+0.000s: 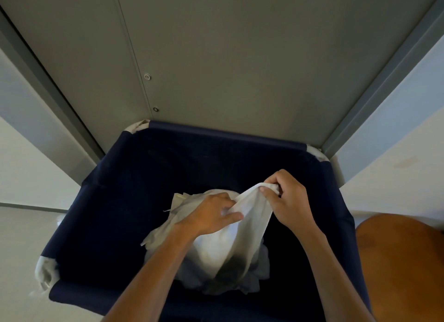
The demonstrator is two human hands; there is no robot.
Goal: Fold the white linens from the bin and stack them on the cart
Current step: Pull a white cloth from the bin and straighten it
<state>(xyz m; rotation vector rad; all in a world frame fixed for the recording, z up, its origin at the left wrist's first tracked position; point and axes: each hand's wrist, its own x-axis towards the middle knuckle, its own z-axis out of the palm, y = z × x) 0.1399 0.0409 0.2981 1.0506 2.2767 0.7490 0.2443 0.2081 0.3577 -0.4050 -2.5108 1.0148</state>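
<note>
1. Linen (252,216), white, lifted above the dark blue bin (115,201), over the pile (216,261) inside.
2. Left hand (211,216) pinches its edge.
3. Right hand (286,199) grips the bunched corner, fingers curled tight.

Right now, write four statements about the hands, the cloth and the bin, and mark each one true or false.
1. The left hand and the right hand both grip a white cloth. True.
2. The bin is red. False: it is dark blue.
3. Other white linens lie inside the bin. True.
4. The white cloth is folded flat. False: it hangs bunched from the two hands.
</note>
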